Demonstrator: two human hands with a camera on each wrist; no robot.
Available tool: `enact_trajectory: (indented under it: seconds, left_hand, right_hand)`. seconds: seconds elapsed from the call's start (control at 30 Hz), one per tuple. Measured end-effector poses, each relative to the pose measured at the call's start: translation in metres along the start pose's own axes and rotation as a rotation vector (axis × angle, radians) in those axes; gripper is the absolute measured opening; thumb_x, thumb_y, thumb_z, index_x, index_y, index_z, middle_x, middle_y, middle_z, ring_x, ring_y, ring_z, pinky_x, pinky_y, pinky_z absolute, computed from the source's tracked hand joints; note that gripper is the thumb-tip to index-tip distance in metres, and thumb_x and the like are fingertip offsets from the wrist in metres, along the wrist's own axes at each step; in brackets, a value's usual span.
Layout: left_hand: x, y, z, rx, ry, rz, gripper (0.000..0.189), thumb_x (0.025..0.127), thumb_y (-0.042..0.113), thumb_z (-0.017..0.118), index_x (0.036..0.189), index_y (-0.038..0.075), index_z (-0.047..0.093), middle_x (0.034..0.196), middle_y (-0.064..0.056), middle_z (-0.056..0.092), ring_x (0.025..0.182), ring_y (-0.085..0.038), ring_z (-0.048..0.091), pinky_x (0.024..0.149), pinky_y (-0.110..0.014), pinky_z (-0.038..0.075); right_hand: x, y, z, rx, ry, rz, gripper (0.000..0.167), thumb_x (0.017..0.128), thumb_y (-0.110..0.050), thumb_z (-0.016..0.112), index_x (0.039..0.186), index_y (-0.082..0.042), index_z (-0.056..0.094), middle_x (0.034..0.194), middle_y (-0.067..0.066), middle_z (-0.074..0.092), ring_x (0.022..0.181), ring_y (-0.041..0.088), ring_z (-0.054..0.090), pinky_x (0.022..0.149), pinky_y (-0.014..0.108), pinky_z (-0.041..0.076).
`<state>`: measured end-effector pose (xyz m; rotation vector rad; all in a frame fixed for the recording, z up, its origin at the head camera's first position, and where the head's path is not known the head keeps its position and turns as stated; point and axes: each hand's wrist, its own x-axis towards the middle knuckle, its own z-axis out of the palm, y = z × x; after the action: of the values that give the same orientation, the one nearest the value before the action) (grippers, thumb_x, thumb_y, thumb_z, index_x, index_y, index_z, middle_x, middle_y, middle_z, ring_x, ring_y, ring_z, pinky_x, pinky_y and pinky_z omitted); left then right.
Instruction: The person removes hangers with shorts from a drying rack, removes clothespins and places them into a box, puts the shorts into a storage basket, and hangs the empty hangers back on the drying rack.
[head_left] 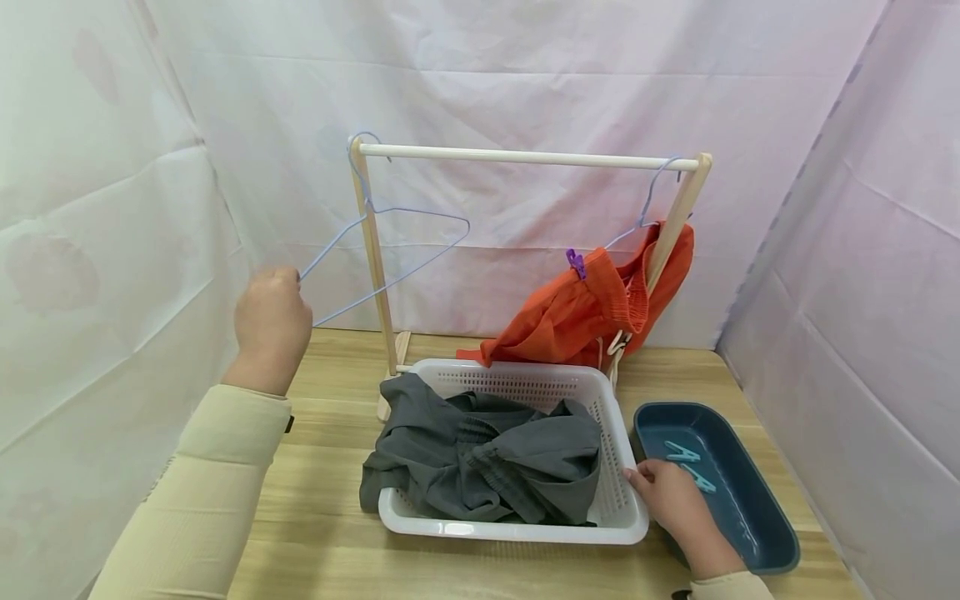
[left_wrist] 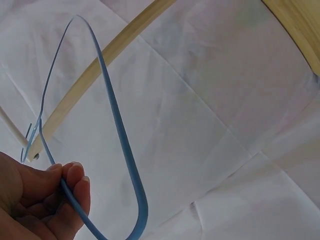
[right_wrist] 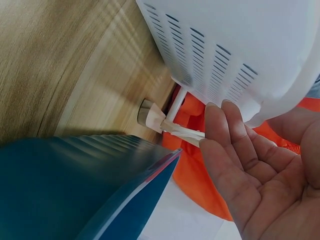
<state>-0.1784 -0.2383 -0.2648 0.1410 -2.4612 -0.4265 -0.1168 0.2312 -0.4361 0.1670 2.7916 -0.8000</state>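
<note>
A blue hanger [left_wrist: 118, 120] is above the basket [head_left: 517, 532], toward its back left, bare of clothing, its hook at the rack's left end. The left hand [head_left: 273, 329], left of the basket, has thumb and fingers closed around the hanger's outer corner. The right hand [head_left: 678, 500], at the basket's right side, pinches its rim, thumb over the edge and fingers against the outer wall. Inside the basket lies a crumpled grey garment [head_left: 525, 467], spilling over its left side. The rack [head_left: 525, 156] stands behind the basket. Behind the basket's right part, an orange garment [head_left: 555, 312] with a purple clip [head_left: 576, 263] hangs beneath a second hanger [head_left: 651, 193]. Just right of the basket, a dark blue tub [head_left: 750, 508] holds light blue clips [head_left: 682, 452]. A wooden table [head_left: 322, 500] lies under the basket; pale cloth [head_left: 510, 100] hangs behind it.
</note>
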Motion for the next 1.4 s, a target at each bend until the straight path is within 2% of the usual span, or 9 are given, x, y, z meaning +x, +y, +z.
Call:
enact_trajectory:
  seconds: [0.4,0.8,1.17,1.4]
  left_hand:
    - [-0.001,-0.001,0.003,0.013,0.004,0.011,0.017,0.078,-0.017,0.045,0.087,-0.015,0.059,0.082,-0.034,0.058,0.075,-0.052,0.058,0.062,-0.058,0.046]
    - [-0.004,-0.001,0.006,0.009,-0.05,-0.01,0.014,0.083,-0.014,0.045,0.087,-0.015,0.058,0.083,-0.034,0.058,0.076,-0.052,0.059,0.062,-0.059,0.047]
    - [-0.008,-0.002,0.014,-0.024,-0.002,0.019,0.017,0.092,-0.007,0.045,0.094,-0.016,0.059,0.086,-0.034,0.058,0.081,-0.052,0.058,0.067,-0.058,0.047]
    - [-0.01,-0.002,0.018,-0.049,0.036,0.049,0.019,0.091,-0.008,0.045,0.097,-0.018,0.06,0.086,-0.035,0.059,0.08,-0.052,0.058,0.067,-0.058,0.048]
  right_hand:
    - [0.001,0.002,0.001,-0.002,-0.002,0.005,0.031,0.095,-0.023,0.06,0.101,0.008,0.065,0.084,0.011,0.067,0.07,0.017,0.06,0.06,0.035,0.052]
    - [-0.001,0.001,0.0,0.01,0.002,0.004,0.03,0.095,-0.022,0.06,0.1,0.008,0.065,0.084,0.011,0.067,0.07,0.017,0.06,0.059,0.034,0.051]
    - [0.0,0.001,0.0,-0.003,0.021,-0.022,0.03,0.095,-0.022,0.06,0.099,0.007,0.065,0.082,0.01,0.067,0.069,0.016,0.059,0.058,0.034,0.05]
    - [-0.001,0.002,0.0,0.0,0.022,-0.024,0.03,0.095,-0.021,0.06,0.101,0.008,0.064,0.084,0.012,0.068,0.07,0.017,0.06,0.058,0.035,0.051]
